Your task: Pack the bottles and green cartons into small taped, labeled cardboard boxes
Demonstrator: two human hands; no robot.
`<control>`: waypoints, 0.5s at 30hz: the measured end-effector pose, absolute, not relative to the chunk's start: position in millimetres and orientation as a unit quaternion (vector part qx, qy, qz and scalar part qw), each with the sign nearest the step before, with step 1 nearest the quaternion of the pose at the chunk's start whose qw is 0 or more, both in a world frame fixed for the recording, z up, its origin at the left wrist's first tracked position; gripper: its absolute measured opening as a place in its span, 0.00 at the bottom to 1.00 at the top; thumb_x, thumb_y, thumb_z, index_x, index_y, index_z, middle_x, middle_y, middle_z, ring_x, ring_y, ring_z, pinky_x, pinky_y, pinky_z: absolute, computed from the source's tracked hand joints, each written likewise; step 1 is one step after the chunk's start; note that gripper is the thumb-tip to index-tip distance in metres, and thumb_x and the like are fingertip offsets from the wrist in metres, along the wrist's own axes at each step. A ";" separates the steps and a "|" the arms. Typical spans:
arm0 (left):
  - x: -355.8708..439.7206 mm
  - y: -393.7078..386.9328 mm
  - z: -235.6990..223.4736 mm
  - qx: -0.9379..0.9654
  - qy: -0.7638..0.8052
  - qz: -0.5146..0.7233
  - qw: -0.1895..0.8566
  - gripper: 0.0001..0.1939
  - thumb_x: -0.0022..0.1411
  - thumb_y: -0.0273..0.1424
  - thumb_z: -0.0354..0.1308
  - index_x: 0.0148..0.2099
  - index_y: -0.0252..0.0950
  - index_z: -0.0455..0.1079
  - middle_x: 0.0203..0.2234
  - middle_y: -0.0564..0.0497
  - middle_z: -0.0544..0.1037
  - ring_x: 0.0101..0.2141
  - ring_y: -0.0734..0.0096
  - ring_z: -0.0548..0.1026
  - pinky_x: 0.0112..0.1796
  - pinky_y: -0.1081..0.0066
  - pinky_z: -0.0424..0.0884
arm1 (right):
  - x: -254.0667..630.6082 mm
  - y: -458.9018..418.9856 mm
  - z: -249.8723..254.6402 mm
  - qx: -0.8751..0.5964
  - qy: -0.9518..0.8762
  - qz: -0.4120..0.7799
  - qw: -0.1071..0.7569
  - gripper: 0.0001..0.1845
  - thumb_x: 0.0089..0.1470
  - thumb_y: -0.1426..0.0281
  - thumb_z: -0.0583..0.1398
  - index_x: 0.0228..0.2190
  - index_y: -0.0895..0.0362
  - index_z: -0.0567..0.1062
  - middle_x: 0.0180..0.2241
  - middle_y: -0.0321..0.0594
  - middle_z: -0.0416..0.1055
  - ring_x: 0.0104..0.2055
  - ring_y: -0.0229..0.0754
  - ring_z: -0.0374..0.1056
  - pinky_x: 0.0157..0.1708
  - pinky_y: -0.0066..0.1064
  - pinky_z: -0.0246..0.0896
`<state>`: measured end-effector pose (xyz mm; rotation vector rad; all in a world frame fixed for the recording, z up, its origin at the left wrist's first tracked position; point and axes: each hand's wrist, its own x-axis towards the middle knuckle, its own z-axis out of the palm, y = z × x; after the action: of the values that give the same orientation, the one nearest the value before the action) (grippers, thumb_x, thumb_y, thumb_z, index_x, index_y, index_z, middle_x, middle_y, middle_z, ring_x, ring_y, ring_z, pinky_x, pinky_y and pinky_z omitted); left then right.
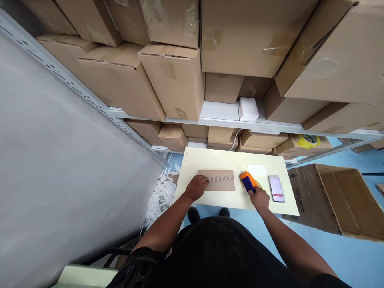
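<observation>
A small flat piece of brown cardboard (221, 186) lies on a pale yellow table (210, 201). A rough, torn-looking strip runs across its middle. My left hand (198, 187) holds it at the left end, with the fingers closed together on its top. In my right hand (260, 197) is an orange and blue tape dispenser (248, 182), over the table to the right of the cardboard. Some yellow shows beside its handle. The fingertips under the dispenser are hidden.
A white card (257, 170) and a phone (276, 189) lie on the table's right side. Shelves behind hold cardboard boxes (177, 80), a small white box (249, 109) and yellow tape (307, 141). An open carton (315, 200) stands right; white paper strips (162, 192) lie left.
</observation>
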<state>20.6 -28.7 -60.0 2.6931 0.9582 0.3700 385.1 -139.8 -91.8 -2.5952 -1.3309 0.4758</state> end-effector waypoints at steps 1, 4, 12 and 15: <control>20.3 -29.6 -59.4 0.923 0.334 0.133 0.136 0.15 0.71 0.25 0.50 0.50 0.38 0.78 0.45 0.42 0.79 0.48 0.55 0.73 0.53 0.55 0.67 | 387.3 -142.3 -80.2 -0.875 -0.429 0.187 0.122 0.12 0.51 0.59 0.59 0.29 0.54 0.77 0.27 0.45 0.75 0.31 0.53 0.71 0.33 0.42 0.63; 20.6 -33.1 -58.5 0.910 0.352 0.155 0.155 0.13 0.67 0.25 0.55 0.50 0.38 0.79 0.46 0.43 0.80 0.50 0.53 0.73 0.54 0.53 0.67 | 385.0 -146.0 -41.2 -0.861 -0.368 0.258 0.239 0.14 0.55 0.57 0.56 0.27 0.52 0.74 0.23 0.39 0.72 0.27 0.48 0.67 0.28 0.36 0.58; 24.5 -29.9 -56.8 0.838 0.411 0.227 0.278 0.13 0.66 0.25 0.56 0.46 0.38 0.81 0.45 0.45 0.82 0.48 0.57 0.75 0.53 0.56 0.72 | 317.4 -77.7 15.1 -0.718 -0.490 0.375 0.322 0.31 0.53 0.40 0.62 0.19 0.53 0.68 0.18 0.33 0.62 0.25 0.40 0.58 0.26 0.31 0.52; 19.5 -25.5 -52.0 0.794 0.431 0.269 0.334 0.14 0.69 0.27 0.53 0.47 0.38 0.81 0.45 0.45 0.82 0.49 0.59 0.76 0.53 0.57 0.74 | 292.3 -51.6 9.9 -0.682 -0.539 0.399 0.291 0.32 0.49 0.38 0.63 0.18 0.53 0.68 0.18 0.33 0.61 0.25 0.39 0.58 0.26 0.31 0.52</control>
<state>19.5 -25.5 -52.0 2.0736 1.1248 0.7012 292.3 -51.6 9.9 -1.8183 -1.4380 1.0652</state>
